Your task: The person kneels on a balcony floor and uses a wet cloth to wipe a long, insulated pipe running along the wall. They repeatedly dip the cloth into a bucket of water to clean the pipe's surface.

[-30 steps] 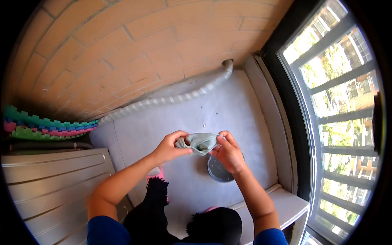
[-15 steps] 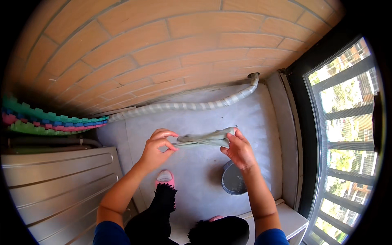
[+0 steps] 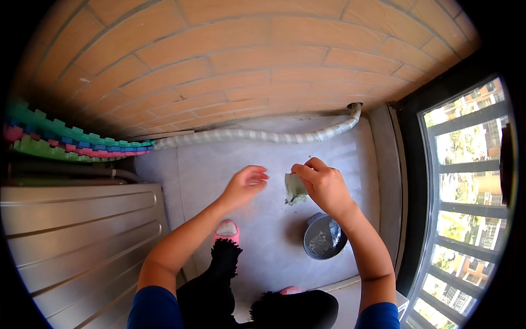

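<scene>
My right hand (image 3: 327,187) pinches the upper edge of a pale grey-green cloth (image 3: 296,189), which hangs down bunched from the fingertips. The hand hides part of the cloth. To the left, across a short gap, is my left hand (image 3: 246,186), holding nothing, its fingers loosely curled, apart and slightly blurred. Below my right hand, a round dark-grey bucket (image 3: 315,249) stands on the floor with water in it. A bright bluish patch shows at its right side; whether it is a reflection or an object I cannot tell.
A striped, wrapped hose (image 3: 257,135) runs along the foot of the brick wall (image 3: 241,60). Interlocking foam mats (image 3: 82,145) are stacked at left above a ribbed metallic panel (image 3: 87,236). A barred glass door (image 3: 466,186) stands at right. My pink slipper (image 3: 227,230) is on the grey floor.
The cloth was stretched between both hands; my left hand has let go and moved away from it. The cloth now hangs from my right hand alone. The view has shifted slightly.
</scene>
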A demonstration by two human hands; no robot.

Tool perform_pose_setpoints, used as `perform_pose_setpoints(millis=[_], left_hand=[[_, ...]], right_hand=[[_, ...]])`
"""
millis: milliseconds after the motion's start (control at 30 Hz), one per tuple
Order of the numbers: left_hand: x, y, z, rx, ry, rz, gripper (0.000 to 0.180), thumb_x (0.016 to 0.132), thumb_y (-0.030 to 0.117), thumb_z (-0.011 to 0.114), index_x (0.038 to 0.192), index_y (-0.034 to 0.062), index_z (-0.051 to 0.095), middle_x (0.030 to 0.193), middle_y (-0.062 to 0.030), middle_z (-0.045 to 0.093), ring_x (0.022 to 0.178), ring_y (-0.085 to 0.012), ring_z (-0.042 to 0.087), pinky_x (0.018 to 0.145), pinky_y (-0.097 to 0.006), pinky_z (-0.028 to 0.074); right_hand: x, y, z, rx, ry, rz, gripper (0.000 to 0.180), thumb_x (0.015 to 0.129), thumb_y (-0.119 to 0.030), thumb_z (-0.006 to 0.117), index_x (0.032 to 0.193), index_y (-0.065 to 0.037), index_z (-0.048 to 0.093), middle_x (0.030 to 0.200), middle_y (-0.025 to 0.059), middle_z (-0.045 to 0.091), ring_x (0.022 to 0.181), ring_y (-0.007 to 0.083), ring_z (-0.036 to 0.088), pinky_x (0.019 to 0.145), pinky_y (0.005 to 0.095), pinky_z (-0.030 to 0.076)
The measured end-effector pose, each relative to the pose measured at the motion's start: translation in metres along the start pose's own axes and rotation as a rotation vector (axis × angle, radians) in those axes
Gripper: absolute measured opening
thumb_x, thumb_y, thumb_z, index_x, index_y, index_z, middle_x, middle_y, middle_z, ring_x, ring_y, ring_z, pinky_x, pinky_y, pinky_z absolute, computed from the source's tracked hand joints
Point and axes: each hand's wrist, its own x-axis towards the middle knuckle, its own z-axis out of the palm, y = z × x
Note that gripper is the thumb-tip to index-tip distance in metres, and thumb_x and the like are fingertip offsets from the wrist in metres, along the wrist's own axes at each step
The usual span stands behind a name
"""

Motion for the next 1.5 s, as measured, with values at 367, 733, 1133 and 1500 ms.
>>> perform_pose_setpoints(millis=[367, 733, 1133, 1500], left_hand=[[0.055, -0.059, -0.12, -0.956, 0.544, -0.368, 0.041, 0.081, 0.011, 0.053, 0.116, 0.0015, 0.033, 0.119, -0.0195, 0.039, 0.11, -0.0351, 0.042, 0.094, -0.045, 0.038], [0.108, -0.047, -0.085, -1.068, 0.55, -0.464, 0.066, 0.082, 0.031, 0.058, 0.129, 0.0036, 0.02, 0.122, -0.0197, 0.036, 0.105, -0.0333, 0.045, 0.092, -0.043, 0.038], [0.132, -0.061, -0.087, -1.057, 0.574, -0.377, 0.045, 0.085, 0.022, 0.055, 0.121, 0.0023, 0.034, 0.125, -0.0199, 0.034, 0.119, -0.0325, 0.032, 0.1, -0.045, 0.03], [0.137, -0.066, -0.088, -0.99, 0.593, -0.371, 0.04, 0.085, 0.022, 0.055, 0.115, 0.0009, 0.039, 0.119, -0.018, 0.042, 0.113, -0.0313, 0.039, 0.099, -0.045, 0.032]], right_hand=[[0.1, 0.049, 0.102, 0.342, 0.059, -0.084, 0.023, 0.075, 0.003, 0.048, 0.094, -0.006, 0.058, 0.088, 0.0109, 0.059, 0.072, 0.0327, 0.055, 0.061, 0.0377, 0.046], [0.122, 0.079, 0.202, -0.44, -0.3, 0.15, 0.05, 0.074, -0.036, 0.061, 0.109, -0.005, 0.044, 0.102, 0.0122, 0.052, 0.095, 0.0291, 0.05, 0.081, 0.0455, 0.038], [0.056, 0.197, 0.107, -0.725, -0.424, -0.284, 0.034, 0.077, -0.02, 0.052, 0.107, -0.006, 0.045, 0.097, 0.0087, 0.052, 0.094, 0.0216, 0.05, 0.086, 0.0379, 0.035], [0.036, 0.227, 0.072, -0.749, -0.303, -0.308, 0.033, 0.078, -0.012, 0.046, 0.111, -0.008, 0.045, 0.107, 0.0075, 0.048, 0.111, 0.0235, 0.04, 0.104, 0.0497, 0.016]])
